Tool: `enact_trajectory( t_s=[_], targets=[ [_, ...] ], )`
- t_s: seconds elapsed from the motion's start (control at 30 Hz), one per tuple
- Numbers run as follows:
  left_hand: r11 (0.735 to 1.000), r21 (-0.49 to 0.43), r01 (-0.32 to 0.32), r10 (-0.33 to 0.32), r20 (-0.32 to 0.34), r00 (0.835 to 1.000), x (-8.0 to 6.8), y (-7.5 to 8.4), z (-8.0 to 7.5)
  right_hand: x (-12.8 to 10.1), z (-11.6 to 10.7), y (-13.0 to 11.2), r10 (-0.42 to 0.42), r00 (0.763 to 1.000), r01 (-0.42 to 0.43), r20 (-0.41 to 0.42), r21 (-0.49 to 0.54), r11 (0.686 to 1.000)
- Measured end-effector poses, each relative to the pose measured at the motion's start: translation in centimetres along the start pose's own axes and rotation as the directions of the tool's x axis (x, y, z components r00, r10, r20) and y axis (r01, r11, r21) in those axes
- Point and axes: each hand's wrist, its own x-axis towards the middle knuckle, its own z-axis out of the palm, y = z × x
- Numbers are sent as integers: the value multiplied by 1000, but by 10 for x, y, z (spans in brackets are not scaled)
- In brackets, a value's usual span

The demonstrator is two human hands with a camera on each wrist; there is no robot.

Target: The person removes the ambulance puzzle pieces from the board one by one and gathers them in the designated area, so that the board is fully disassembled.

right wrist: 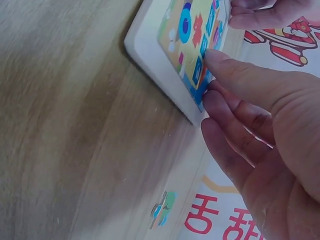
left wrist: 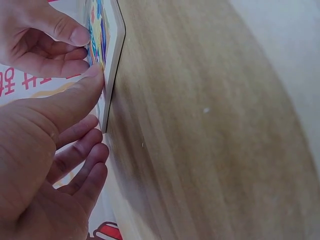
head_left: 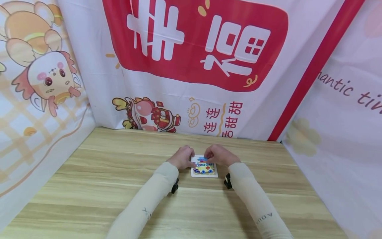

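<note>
Printed backdrop (head_left: 197, 49), red and white with large characters and cartoon figures, walls in three sides. Wooden table (head_left: 104, 186), pale grain, runs up to it. Two forearms in cream sleeves (head_left: 149, 202) reach in from the near edge. Near the table's middle, slightly toward the back, a small white-framed puzzle board (head_left: 204, 169) lies flat, showing a yellow cartoon picture with blue and red parts. Left hand (head_left: 181, 157) sits at the board's left far corner; in the left wrist view the thumb (left wrist: 75, 100) presses straight against the board's edge, other fingers loosely curled, gripping nothing. Right hand (head_left: 219, 154) rests at the far right edge; fingers (right wrist: 240, 75) lie fairly straight with tips on the blue strip of the picture, possibly nudging a loose piece, though the view is too blurred to confirm.
</note>
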Motion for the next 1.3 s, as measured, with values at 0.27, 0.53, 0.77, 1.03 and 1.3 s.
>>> enact_trajectory(
  t_s=[0.27, 0.53, 0.77, 1.03, 1.3],
  targets=[
    [1000, 13, -6, 6, 8, 1000, 0, 0, 0, 1, 1, 3, -23, 1000, 23, -13, 5, 1000],
    [998, 59, -15, 13, 22, 1000, 0, 4, -4, 0, 3, 2, -61, 998, 60, -23, -18, 998],
    [996, 71, -46, 44, 29, 999, 5, 12, -3, -4, 0, -1, -36, 999, 36, -17, 2, 999],
    [994, 44, -104, 105, -11, 994, 16, 17, 10, -3, 2, 0, -54, 998, 56, -30, 47, 997],
    [997, -4, -75, 74, -48, 996, 18, 19, 14, 0, 4, 2, -29, 999, 29, -31, 22, 999]
  ],
)
